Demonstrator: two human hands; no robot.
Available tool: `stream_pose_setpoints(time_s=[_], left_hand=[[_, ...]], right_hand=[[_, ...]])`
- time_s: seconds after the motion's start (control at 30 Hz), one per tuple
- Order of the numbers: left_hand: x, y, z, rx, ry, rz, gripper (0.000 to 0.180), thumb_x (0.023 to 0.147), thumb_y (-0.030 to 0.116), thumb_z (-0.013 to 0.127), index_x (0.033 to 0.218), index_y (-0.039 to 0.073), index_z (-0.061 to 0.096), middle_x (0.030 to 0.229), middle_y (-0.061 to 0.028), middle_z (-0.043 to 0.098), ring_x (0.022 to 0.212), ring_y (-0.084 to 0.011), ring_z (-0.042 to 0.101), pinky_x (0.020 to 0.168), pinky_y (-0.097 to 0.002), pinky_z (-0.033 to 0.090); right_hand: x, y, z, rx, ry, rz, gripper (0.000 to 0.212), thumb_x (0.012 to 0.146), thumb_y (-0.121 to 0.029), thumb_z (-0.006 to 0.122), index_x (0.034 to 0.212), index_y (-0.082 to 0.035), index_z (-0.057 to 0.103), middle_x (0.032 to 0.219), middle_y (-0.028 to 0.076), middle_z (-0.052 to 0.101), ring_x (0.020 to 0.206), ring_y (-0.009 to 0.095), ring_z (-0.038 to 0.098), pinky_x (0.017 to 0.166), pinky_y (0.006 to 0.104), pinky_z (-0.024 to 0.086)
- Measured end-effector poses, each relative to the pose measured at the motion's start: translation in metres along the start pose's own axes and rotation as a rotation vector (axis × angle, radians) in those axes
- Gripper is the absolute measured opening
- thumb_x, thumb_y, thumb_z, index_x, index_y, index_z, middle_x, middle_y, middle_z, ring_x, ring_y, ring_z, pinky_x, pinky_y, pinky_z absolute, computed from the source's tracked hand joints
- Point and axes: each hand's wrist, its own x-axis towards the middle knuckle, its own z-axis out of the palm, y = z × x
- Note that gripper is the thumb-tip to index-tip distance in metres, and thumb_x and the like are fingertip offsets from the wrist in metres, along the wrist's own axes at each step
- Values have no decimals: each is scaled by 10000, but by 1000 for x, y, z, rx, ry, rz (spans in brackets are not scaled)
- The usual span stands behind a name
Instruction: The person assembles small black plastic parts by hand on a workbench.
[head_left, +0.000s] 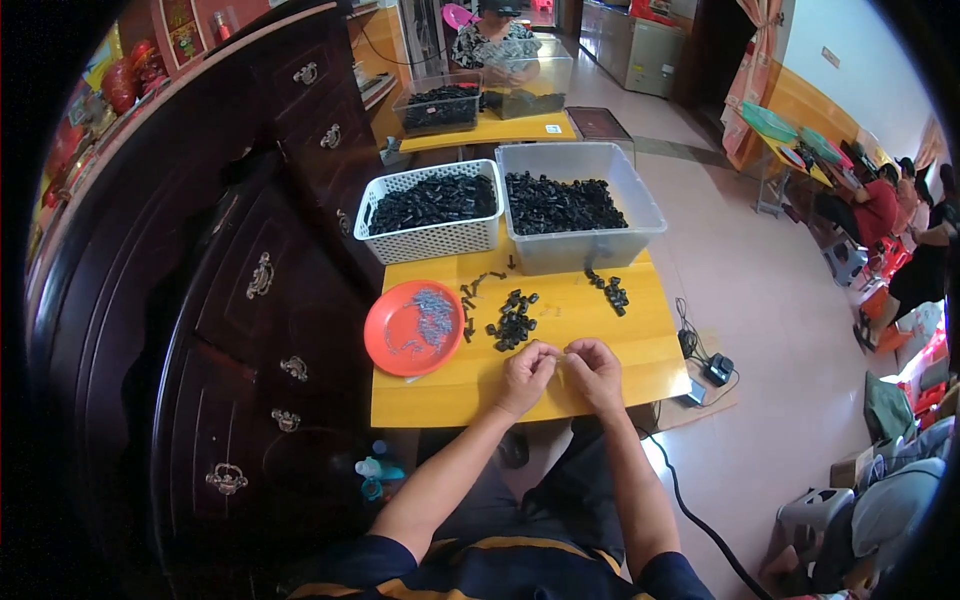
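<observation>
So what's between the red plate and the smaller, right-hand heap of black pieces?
The head view shows scattered small dark pieces beside the plate, then a larger black heap, then faint bits too small to identify.

From the person's head, one wide fisheye view looks down and forward across the flat yellow tabletop point(650, 335), with the bare left hand point(525, 380) and bare right hand point(595, 374) near, centrally

The navy shirt point(450, 580) (yellow-striped) has short sleeves point(372, 566).
</observation>
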Motion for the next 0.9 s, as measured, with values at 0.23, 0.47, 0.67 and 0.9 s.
stream_pose_setpoints(time_s=[0.23, 0.47, 0.67, 0.9], left_hand=[[0, -1, 2, -35, 42, 18, 91, 974, 32, 653, 1060, 15, 680, 802, 53, 620, 681, -13, 544, 629, -195, 459], [0, 2, -5, -181, 61, -61, 106, 971, 7, 663, 1074, 8, 687, 895, 17, 681, 765, -35, 610, 668, -205, 499], [-12, 25, -47, -279, 192, -125, 128, 981, 30, 663, 1105, 11, 684, 984, -26, 712, 878, -73, 668, 679, -225, 543], [-57, 13, -89, -159, 266, -140, 98, 982, 33, 660, 1076, 14, 677, 907, 13, 668, 751, -47, 604, 658, -222, 520]], right_hand=[[46, -26, -2, -734, 133, -235, 111, 880, -107, 764, 943, -42, 700, 866, 122, 713, 778, 238, 703, 721, 336, 554], [83, -9, -6, -983, 233, -456, 94, 842, -126, 732, 924, -82, 715, 885, 130, 698, 853, 352, 686, 748, 444, 550], [58, -5, -5, -939, 253, -522, 256, 820, -79, 727, 1073, -94, 696, 988, 128, 688, 945, 357, 664, 836, 447, 539], [14, -13, 28, -880, 32, -418, 363, 826, -110, 735, 1183, -96, 672, 998, 140, 676, 945, 354, 664, 833, 446, 547]])
